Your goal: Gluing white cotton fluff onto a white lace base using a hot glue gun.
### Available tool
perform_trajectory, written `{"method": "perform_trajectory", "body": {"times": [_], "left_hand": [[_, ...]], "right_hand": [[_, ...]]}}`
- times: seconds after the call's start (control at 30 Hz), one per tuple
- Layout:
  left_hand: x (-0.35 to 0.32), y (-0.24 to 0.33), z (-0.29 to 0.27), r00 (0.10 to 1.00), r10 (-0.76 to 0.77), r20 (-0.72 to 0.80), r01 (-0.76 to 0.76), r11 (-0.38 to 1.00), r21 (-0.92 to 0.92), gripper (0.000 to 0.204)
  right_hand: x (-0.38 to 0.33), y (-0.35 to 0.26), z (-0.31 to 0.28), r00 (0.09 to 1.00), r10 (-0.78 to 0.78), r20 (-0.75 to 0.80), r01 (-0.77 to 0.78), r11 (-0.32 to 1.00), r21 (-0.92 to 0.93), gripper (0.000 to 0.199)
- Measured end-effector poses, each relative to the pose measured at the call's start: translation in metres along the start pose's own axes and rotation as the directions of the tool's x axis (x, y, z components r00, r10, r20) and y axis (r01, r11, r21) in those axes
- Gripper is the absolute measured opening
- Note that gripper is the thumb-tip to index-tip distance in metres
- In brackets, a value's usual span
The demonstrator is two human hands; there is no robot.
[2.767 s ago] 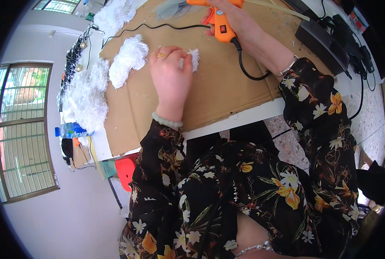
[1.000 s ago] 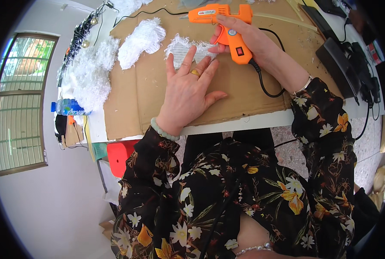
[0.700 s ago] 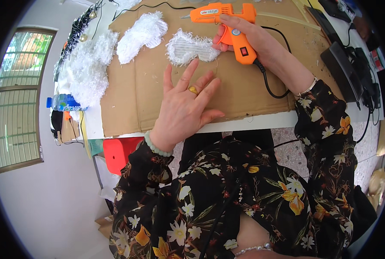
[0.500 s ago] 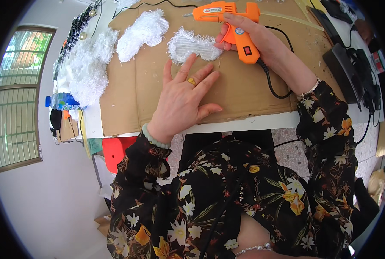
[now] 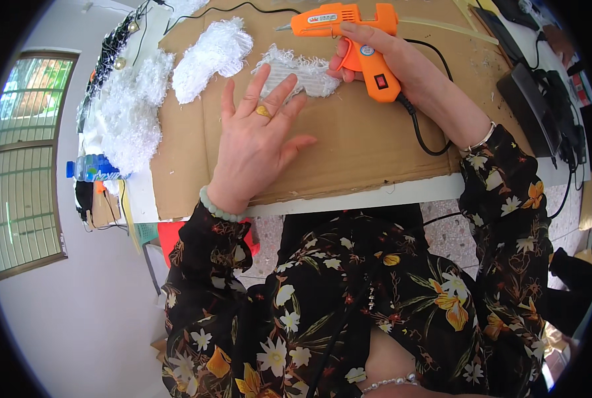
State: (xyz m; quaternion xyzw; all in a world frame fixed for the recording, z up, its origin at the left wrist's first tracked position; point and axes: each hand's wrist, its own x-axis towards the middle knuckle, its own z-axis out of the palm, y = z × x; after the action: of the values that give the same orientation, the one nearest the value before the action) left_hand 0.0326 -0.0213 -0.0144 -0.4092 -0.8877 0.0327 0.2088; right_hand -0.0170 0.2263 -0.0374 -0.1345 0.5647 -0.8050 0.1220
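Note:
An orange hot glue gun (image 5: 377,74) is gripped in my right hand (image 5: 405,66), its nozzle pointing left above the cardboard. Below the nozzle lies a white fringed fabric piece (image 5: 309,78) with a ribbed face up. My left hand (image 5: 256,136) is open, fingers spread, its fingertips over the left part of that piece and hiding some of it. I cannot tell whether they touch it. A second white fluffy piece (image 5: 213,58) lies farther left on the cardboard sheet (image 5: 355,146).
White fluffy material (image 5: 133,113) is heaped at the table's left side, near a blue-labelled plastic bottle (image 5: 97,167). Black devices and cables (image 5: 534,109) crowd the right edge. The glue gun's cord (image 5: 415,129) loops beside my right wrist. A red stool (image 5: 170,239) stands below the table.
My left hand has moved left across the fabric piece, uncovering more cardboard beside it. The right hand, still holding the glue gun, has barely shifted.

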Motion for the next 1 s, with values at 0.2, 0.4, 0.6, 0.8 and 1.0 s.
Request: {"method": "perform_trajectory", "body": {"times": [0.2, 0.4, 0.6, 0.8, 1.0], "left_hand": [[0.002, 0.002, 0.003, 0.997, -0.033, 0.077, 0.037, 0.998, -0.059, 0.052], [0.007, -0.005, 0.007, 0.997, -0.003, 0.073, 0.006, 0.999, -0.048, 0.060], [0.005, -0.006, 0.008, 1.000, 0.011, 0.019, -0.010, 0.998, -0.061, 0.058], [0.012, -0.006, 0.013, 1.000, 0.023, 0.005, -0.022, 0.997, -0.076, 0.059], [0.011, -0.004, 0.006, 0.998, 0.003, -0.064, -0.007, 0.998, -0.065, 0.043]], "right_hand": [[-0.001, -0.002, -0.002, 1.000, -0.018, 0.004, 0.018, 0.998, -0.056, 0.039], [-0.002, -0.003, -0.001, 1.000, -0.010, -0.006, 0.009, 0.998, -0.067, 0.039], [-0.004, -0.006, 0.000, 1.000, -0.013, -0.002, 0.013, 0.998, -0.067, 0.040], [-0.006, -0.007, -0.001, 1.000, -0.004, -0.025, 0.002, 0.997, -0.077, 0.040], [-0.008, -0.011, 0.002, 1.000, 0.000, -0.025, -0.002, 0.998, -0.061, 0.039]]}}
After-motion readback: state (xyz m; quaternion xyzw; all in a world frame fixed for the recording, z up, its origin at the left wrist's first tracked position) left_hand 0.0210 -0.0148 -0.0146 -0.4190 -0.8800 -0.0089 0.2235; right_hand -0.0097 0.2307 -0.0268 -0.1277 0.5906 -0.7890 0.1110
